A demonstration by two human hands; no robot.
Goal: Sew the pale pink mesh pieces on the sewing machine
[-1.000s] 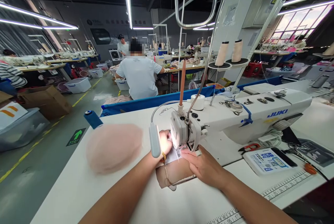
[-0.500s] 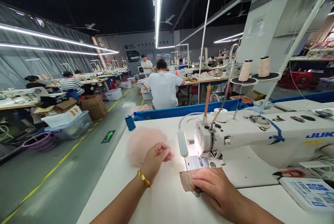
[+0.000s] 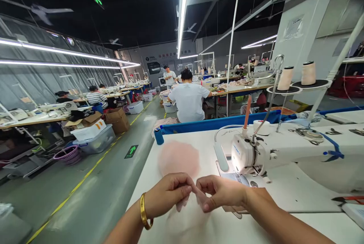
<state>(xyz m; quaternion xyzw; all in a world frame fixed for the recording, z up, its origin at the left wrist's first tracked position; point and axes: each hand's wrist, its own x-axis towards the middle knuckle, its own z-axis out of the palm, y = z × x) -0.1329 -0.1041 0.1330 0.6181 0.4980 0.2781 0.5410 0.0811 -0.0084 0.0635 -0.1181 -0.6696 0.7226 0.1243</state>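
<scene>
My left hand (image 3: 172, 193), with a gold bangle at the wrist, and my right hand (image 3: 220, 193) meet in front of the sewing machine (image 3: 246, 153). Their fingers pinch a thin, sheer, pale fabric (image 3: 186, 223), which drapes below them over the white table and is hard to make out against it. Just beyond my hands lies a blurred, round pink piece of fabric (image 3: 178, 158). A brown fabric piece (image 3: 231, 209) shows partly beneath my right wrist, close to the needle plate.
A blue thread spool (image 3: 158, 136) stands at the table's far left corner. Thread cones (image 3: 308, 73) rest on the stand at right. Red-handled snips (image 3: 351, 198) lie by the right edge. Ahead, a person in a white shirt (image 3: 189, 100) sits beyond blue cloth (image 3: 210, 123).
My right hand has left the brown fabric and moved left to meet my left hand at the sheer fabric. The view has swung left, shifting the scene rightward.
</scene>
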